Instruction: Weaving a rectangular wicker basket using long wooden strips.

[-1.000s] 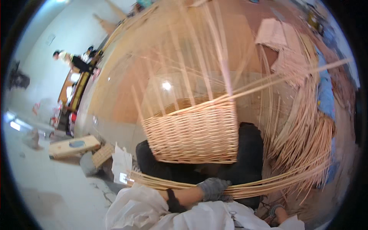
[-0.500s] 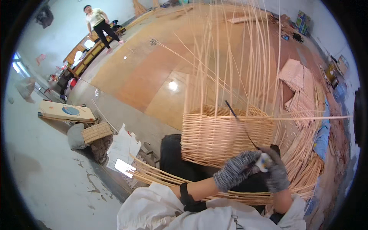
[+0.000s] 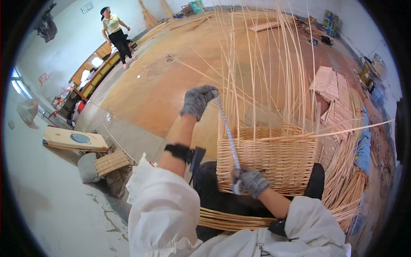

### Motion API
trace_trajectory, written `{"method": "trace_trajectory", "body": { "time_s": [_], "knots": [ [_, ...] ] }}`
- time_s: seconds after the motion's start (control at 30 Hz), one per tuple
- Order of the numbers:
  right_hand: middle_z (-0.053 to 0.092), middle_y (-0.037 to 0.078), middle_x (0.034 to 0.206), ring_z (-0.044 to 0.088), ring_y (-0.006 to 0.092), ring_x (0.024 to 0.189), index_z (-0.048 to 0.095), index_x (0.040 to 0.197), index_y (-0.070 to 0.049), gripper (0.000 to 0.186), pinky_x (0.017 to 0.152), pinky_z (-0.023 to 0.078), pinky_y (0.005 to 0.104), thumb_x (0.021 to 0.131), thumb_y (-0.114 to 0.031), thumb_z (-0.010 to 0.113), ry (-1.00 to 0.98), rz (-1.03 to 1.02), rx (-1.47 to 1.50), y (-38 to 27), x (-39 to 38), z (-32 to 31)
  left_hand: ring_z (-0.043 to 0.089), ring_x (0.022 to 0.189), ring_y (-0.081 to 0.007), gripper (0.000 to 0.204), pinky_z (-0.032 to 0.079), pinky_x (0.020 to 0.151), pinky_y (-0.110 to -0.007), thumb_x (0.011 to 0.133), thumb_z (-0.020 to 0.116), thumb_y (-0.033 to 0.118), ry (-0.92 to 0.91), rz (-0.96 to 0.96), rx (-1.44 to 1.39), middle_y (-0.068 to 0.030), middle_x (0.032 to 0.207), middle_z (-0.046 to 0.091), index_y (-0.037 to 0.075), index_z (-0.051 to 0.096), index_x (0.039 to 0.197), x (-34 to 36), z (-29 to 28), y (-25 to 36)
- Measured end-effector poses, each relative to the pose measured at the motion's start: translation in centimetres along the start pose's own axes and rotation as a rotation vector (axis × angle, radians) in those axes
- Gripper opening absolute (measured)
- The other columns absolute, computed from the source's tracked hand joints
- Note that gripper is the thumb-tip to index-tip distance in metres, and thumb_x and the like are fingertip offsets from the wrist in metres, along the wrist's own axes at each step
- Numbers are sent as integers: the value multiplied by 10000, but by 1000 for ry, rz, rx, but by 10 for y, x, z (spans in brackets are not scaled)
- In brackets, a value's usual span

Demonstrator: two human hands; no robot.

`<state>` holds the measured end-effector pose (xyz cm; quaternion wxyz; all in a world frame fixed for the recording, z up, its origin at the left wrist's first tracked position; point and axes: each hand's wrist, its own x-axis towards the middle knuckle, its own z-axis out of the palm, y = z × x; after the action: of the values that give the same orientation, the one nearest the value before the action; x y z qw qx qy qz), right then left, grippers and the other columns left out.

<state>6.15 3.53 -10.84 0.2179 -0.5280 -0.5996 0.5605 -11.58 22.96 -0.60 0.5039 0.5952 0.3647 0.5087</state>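
Note:
A woven wicker basket (image 3: 274, 165) rests across my dark-clad lap, with long upright stakes (image 3: 233, 64) rising from its rim. Both my hands wear grey knitted gloves. Raised above the basket's left corner, my left hand (image 3: 198, 102) pinches the end of a white-and-blue tape measure (image 3: 228, 130). The tape runs taut and slanting down past the basket's left side. Low at the basket's front wall, my right hand (image 3: 251, 182) is closed around the tape's other end; its fingers largely cover what it grips there.
One long rod (image 3: 364, 127) sticks out rightward from the rim. Bundled wicker rods (image 3: 342, 188) and woven panels (image 3: 327, 88) lie at the right. A flat carton (image 3: 75, 139) leans by the left wall. Far back, a person (image 3: 116, 38) stands beside a wooden bench (image 3: 100, 70).
My hands, close together at the basket's lower right before, have parted. The left has risen up and left, drawing out the tape; the right has shifted left. The basket sits slightly further right in view.

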Motion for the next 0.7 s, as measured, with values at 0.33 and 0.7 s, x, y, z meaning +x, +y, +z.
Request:
{"method": "trace_trajectory", "body": {
  "time_s": [0.33,0.7],
  "knots": [
    [623,108,774,570,194,608,547,859,-55,256,535,476,322,838,-309,541,-144,303,982,7,14,48,555,632,-86,202,457,613,-247,782,618,198,-206,2,1091,-43,758,639,73,650,936,32,-2,-23],
    [560,79,676,576,217,626,524,858,-53,171,547,487,329,860,-224,509,60,488,938,17,34,64,604,703,-190,340,471,693,-295,760,593,344,-62,-196,702,-83,777,635,72,634,961,29,-10,-27]
  ]
}}
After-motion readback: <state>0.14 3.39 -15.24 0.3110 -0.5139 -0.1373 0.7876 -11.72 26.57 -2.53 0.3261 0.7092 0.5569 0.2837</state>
